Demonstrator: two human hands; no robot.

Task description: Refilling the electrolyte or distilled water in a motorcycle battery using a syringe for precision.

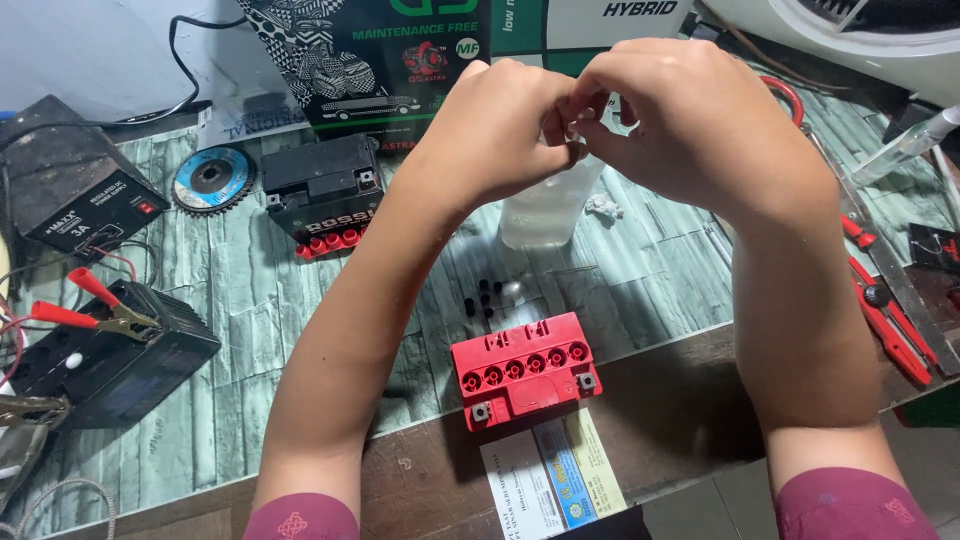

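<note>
Green stone-patterned counter [250, 290], cluttered all round: charger box [75, 195] and grinding disc [211, 178] far left, black battery [322, 190] at the back, another black battery [110, 350] with red clips at the left edge, red-handled tools [885, 310] on the right.

Working both hands together, raised above the counter's middle — left hand [495, 130] and right hand [690, 120] meeting fingertip to fingertip just over a clear plastic bottle [545, 205]. Fingers [575, 105] curling in tight, pinching or twisting something small at the bottle's top; what exactly is being held cannot be told, being hidden between the knuckles. Seemingly opening or preparing the bottle rather than pouring yet.

Red-topped battery [525, 368] sitting below the hands near the counter's front edge, untouched, well apart from both hands. Long axis running left to right, rising slightly toward the right; row of six round filler holes facing up along the far side, terminals at the near corners. Small black caps [484, 298] lying loose just behind it.

Next move probably calling for a steady tilt of the bottle over that row of holes — no spilling.
</note>
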